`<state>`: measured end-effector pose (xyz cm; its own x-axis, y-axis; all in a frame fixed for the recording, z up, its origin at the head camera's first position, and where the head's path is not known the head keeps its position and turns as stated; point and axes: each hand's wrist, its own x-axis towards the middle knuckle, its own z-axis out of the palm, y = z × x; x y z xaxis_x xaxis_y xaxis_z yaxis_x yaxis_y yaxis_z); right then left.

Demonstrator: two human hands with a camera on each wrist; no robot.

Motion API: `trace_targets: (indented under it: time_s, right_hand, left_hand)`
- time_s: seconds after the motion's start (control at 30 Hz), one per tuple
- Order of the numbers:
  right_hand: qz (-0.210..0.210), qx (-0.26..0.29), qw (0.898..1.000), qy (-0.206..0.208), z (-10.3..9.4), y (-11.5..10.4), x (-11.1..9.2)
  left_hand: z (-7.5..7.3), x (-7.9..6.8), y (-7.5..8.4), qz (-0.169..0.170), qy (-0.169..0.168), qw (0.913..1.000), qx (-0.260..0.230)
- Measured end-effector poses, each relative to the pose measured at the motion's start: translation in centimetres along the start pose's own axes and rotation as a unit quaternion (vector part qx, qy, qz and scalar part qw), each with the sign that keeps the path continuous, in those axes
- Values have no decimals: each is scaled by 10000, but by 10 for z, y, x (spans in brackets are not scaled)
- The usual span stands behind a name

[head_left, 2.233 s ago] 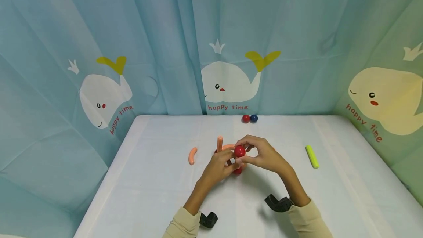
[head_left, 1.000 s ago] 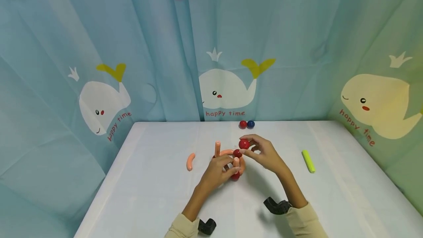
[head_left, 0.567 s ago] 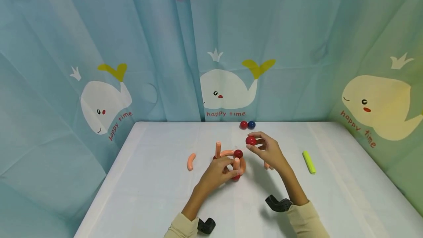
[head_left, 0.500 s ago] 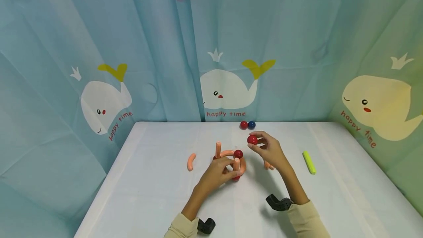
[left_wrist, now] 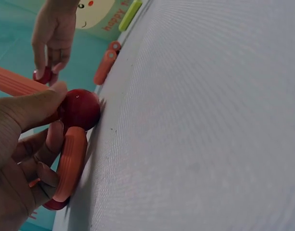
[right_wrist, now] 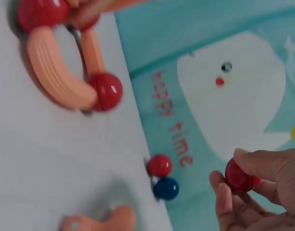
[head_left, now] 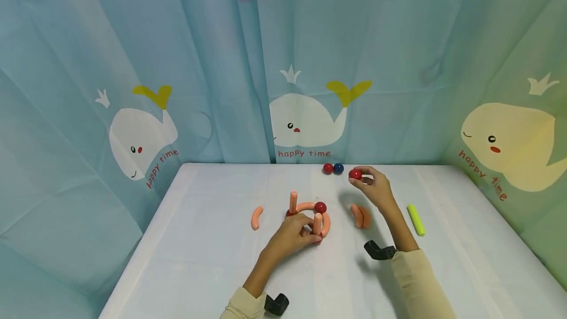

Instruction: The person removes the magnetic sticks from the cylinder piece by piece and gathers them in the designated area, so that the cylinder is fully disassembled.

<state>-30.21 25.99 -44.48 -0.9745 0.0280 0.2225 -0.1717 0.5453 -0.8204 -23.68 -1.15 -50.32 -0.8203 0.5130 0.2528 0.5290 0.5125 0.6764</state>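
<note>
My left hand [head_left: 289, 235] pinches the foot of an upright peach rod [head_left: 317, 222] where it meets a red ball [left_wrist: 81, 109] low at the table. Curved ribbed peach rods [head_left: 326, 224] join this ball to others, including a bare red ball [head_left: 320, 207] at the back. Another straight peach rod [head_left: 293, 202] stands at the back left of this frame; my left hand hides part of it. Thumb and fingers of my right hand [head_left: 376, 188] hold a loose red ball [right_wrist: 239, 175] above the back of the table.
Beside the right hand, a red ball [head_left: 328, 168] and a blue ball [head_left: 338, 169] lie together at the table's back edge. Two curved peach rods [head_left: 356, 216] lie right of the frame, one [head_left: 256, 217] left. A yellow-green stick [head_left: 415, 219] lies further right.
My right hand has lifted the red ball away from the frame and carried it right and back, uncovering the two curved rods. The left hand stays at the upright rod.
</note>
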Motion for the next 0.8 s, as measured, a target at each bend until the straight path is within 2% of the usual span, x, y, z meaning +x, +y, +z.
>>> trace_targets:
  time_s: [0.17,0.33,0.57,0.8]
  right_hand:
    - [132,-400,9990,114,-7,15,20]
    - [400,-590,9975,12,-9,26,36]
    - [645,-955,9933,-119,-1,50,58]
    - [935,-1168,9885,-218,10,64,66]
  left_hand:
    - [-1,1,-1,74,27,9999,114]
    - [-1,1,-2,27,-17,10000,85]
    - [-1,2,-4,-46,-62,9999,-65]
    - [3,1,-4,-111,-125,9998,-89]
